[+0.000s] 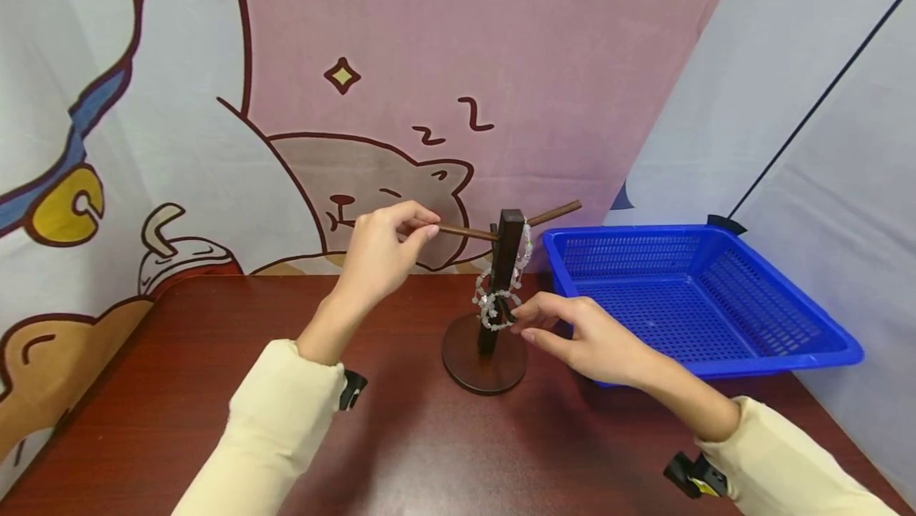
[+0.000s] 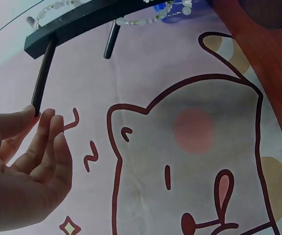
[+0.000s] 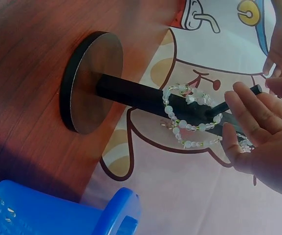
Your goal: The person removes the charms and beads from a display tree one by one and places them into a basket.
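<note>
A dark wooden jewelry stand [image 1: 510, 250] stands upright on a round base [image 1: 483, 377]. My left hand [image 1: 382, 250] pinches the outer end of its upper left peg [image 1: 465, 231], thumb against fingers; the left wrist view shows this peg [image 2: 44, 78] bare. Clear-and-white beaded bracelets [image 1: 494, 311] hang lower down, around a short peg [image 3: 221, 107] that points toward me. Beside that peg is my right hand [image 1: 583, 337], fingers fairly straight and thumb apart, with no bracelet seen in its grasp. Whether its fingertips touch the peg or beads is unclear. More beads [image 1: 525, 250] hang behind the post.
A blue plastic basket [image 1: 723, 369] with perforated walls sits right of the stand, near my right forearm. The reddish-brown table [image 1: 401, 436] ends at a cartoon-printed cloth [image 1: 572, 47] behind. Another peg [image 1: 556, 212] sticks out at the stand's upper right.
</note>
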`<state>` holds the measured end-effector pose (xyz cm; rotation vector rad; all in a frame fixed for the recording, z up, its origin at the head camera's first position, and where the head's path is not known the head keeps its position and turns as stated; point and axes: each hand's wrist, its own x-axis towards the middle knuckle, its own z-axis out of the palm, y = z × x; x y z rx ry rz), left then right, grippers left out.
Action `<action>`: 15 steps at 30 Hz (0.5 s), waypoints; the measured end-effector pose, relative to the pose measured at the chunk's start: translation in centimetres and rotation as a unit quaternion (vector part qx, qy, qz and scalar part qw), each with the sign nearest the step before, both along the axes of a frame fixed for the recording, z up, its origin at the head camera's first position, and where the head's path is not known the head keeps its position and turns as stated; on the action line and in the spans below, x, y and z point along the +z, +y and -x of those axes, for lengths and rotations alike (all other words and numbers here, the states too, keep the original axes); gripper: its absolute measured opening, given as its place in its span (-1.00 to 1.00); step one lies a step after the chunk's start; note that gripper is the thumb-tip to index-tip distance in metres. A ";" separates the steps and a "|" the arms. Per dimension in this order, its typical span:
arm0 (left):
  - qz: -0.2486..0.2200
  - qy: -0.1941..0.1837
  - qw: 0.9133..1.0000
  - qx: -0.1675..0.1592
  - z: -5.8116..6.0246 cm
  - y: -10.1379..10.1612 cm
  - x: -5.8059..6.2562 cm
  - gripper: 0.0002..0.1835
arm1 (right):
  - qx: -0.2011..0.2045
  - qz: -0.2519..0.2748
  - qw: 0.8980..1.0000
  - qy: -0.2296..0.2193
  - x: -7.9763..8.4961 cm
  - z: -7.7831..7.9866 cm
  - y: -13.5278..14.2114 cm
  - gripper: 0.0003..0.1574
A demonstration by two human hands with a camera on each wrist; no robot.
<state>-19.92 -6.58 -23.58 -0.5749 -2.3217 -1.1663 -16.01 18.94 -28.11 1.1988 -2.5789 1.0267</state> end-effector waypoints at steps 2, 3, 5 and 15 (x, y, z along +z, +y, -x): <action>0.003 -0.007 1.000 -0.003 0.2 0.0 0.1 -0.92 | -0.002 -0.001 1.000 -0.005 0.0 -0.1 -0.1 -0.80; 0.004 -0.010 1.000 -0.004 0.3 0.0 0.1 -0.91 | -0.003 -0.001 1.000 -0.006 0.0 -0.1 -0.1 -0.79; 0.004 -0.017 1.000 -0.005 0.4 0.0 0.1 -0.91 | -0.003 -0.001 1.000 -0.007 0.0 -0.2 -0.1 -0.78; -0.006 -0.030 0.999 -0.011 0.8 -0.1 -0.1 -0.91 | 0.013 -0.002 1.000 0.002 0.1 0.0 0.0 -0.78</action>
